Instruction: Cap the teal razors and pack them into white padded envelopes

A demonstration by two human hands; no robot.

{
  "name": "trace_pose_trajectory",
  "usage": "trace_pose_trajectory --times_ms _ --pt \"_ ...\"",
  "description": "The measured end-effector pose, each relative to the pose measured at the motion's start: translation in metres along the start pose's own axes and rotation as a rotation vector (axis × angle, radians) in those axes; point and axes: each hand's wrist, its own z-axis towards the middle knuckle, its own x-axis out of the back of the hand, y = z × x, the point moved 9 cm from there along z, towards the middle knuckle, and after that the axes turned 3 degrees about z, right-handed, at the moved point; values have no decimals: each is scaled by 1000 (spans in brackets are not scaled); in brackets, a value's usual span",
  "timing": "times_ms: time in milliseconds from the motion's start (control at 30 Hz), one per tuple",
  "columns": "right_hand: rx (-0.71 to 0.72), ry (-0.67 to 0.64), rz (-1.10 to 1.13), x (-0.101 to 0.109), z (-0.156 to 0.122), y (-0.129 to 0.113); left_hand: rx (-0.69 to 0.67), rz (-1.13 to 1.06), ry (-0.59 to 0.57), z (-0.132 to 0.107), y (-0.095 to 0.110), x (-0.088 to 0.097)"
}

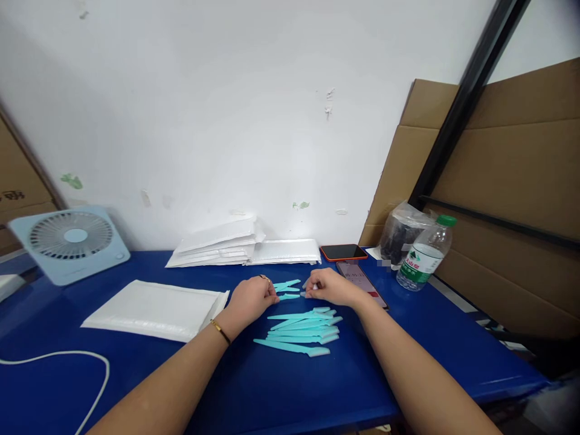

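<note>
My left hand [252,299] pinches the handle of a teal eyebrow razor [289,296], its blade end pointing right. Facing it, my right hand [328,286] is closed on a small clear blade cap [303,294], which sits just off the razor's tip. A few more teal razors [290,283] lie behind the held one, partly hidden by my left fingers. Nearer to me, several teal razors [301,332] are spread in a loose row on the blue table [290,386], handles to the left and blade ends to the right. Another clear piece [305,282] shows beside my right fingertips.
A white padded envelope [149,308] lies left of my left hand. More envelopes [217,241] are stacked by the wall. Right of them are an orange-edged phone [344,252], a lit phone [357,278] and a water bottle [423,257]. A fan [75,235] and white cable [102,368] are left.
</note>
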Motion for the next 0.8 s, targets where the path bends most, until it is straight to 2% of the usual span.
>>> trace_pose_trajectory --times_ms 133,233,333,433,500,567,667,733,800 --pt "-90 46 -10 18 -5 18 -46 18 147 2 1 11" --pt "-85 24 -26 24 -11 15 -107 -11 119 4 2 4" --pt "-56 -124 -79 13 -16 11 -126 -45 72 7 1 -2" --pt "-62 -227 -101 0 -19 13 -95 -56 168 5 1 9" --pt "-57 -255 -78 -8 -18 11 -120 -85 185 1 9 15" --pt "-26 -237 -65 -11 -16 6 -189 -121 113 -3 22 11" --pt "47 -142 -83 -7 -12 -4 -267 -113 -22 -6 35 0" --pt "74 -85 -106 -2 -10 -5 -265 -77 -48 -5 33 -4" --pt "61 -26 -129 5 -9 0 -217 -50 -22 -1 24 -2"
